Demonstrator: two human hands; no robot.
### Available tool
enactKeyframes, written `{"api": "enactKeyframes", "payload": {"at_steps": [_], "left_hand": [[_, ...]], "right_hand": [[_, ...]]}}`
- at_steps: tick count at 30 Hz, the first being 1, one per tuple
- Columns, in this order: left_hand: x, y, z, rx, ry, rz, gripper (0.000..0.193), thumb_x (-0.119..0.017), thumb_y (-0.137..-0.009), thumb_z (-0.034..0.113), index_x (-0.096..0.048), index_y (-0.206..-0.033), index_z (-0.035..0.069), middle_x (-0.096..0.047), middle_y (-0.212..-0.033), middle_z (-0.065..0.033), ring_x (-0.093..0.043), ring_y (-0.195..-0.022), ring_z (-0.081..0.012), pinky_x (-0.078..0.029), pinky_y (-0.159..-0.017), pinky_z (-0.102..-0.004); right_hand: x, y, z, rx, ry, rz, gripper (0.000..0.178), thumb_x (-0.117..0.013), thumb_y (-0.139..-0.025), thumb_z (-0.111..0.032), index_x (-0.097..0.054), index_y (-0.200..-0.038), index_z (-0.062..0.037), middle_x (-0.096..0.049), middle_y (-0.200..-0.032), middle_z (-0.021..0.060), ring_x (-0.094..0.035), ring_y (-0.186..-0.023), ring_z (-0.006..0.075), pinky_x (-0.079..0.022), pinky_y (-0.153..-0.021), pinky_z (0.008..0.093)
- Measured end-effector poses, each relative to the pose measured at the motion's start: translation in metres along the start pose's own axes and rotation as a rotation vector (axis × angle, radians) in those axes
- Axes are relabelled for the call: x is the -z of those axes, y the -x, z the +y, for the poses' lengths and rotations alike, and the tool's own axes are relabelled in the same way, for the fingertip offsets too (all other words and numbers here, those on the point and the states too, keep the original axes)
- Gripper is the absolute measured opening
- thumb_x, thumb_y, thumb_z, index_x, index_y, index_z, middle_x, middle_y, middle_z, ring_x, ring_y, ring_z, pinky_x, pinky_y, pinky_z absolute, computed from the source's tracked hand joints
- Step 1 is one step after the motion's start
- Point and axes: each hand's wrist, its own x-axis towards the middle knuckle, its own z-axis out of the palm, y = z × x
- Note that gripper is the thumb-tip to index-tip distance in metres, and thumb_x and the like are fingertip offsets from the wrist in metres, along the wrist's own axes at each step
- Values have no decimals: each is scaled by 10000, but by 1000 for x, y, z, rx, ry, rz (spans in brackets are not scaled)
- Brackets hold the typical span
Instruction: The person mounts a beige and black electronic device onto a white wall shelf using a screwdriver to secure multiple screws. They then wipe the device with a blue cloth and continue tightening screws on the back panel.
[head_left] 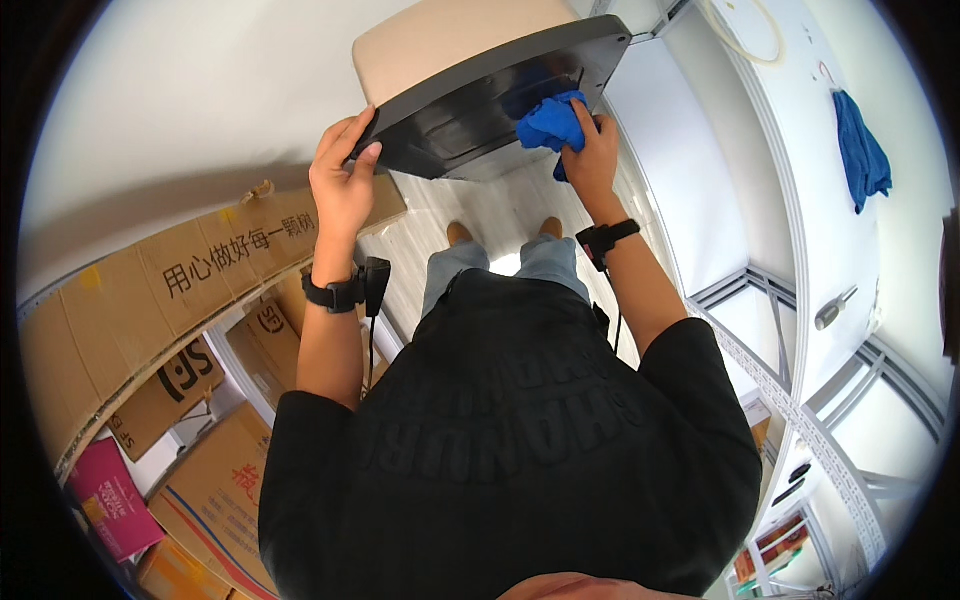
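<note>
A seat cushion with a beige padded top and a dark grey plastic underside is held tipped up in front of me. My left hand grips its near left edge, thumb on the dark underside. My right hand presses a crumpled blue cloth against the dark underside near its right side. Both wrists wear black straps.
Stacked cardboard boxes stand at the left, with a pink box lower down. A white cabinet with a handle and a hanging blue cloth are at the right. Pale wood floor lies below the cushion, with my shoes on it.
</note>
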Motion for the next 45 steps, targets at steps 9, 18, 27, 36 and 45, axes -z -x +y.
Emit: {"api": "enactKeyframes", "payload": {"at_steps": [9, 18, 27, 36, 45], "left_hand": [[-2, 3, 3, 38, 31, 48, 452, -652, -742, -95, -677, -1150, 96, -653, -1063, -97, -620, -949, -195, -477, -868, -280], [-2, 4, 6, 21, 6, 60, 458, -656, -725, -97, -686, -1135, 107, -656, -1029, -104, -631, -925, -229, -490, -856, -295], [-1, 0, 3, 8, -44, 48, 464, -671, -717, -86, -688, -1133, 119, -653, -1040, -108, -635, -937, -237, -499, -846, -306], [-3, 6, 6, 19, -28, 42, 471, -673, -735, -100, -674, -1160, 102, -648, -1054, -89, -617, -932, -189, -486, -848, -276], [-3, 8, 4, 26, -48, 20, 435, -664, -791, -70, -650, -1196, 89, -633, -1083, -85, -598, -950, -176, -478, -845, -270]], "right_hand": [[-50, 44, -11, 62, 54, -295, 676, -712, -645, -41, -519, -1272, -203, -504, -1131, 190, -512, -1034, 404, -448, -848, 493], [-65, 47, -96, 363, -190, -266, 566, -704, -633, -34, -631, -1181, -155, -544, -1029, 151, -565, -944, 369, -482, -827, 449], [-75, 50, -106, 373, -208, -292, 604, -727, -617, -45, -624, -1186, -221, -509, -1047, 134, -545, -959, 365, -468, -797, 460], [-81, 54, -33, 228, -39, -385, 631, -731, -604, -34, -615, -1188, -243, -522, -1089, 130, -536, -992, 349, -465, -824, 466], [-46, 31, 36, -183, -58, -109, 555, -662, -636, 3, -634, -1161, -175, -552, -1030, 156, -543, -986, 373, -471, -835, 430]]}}
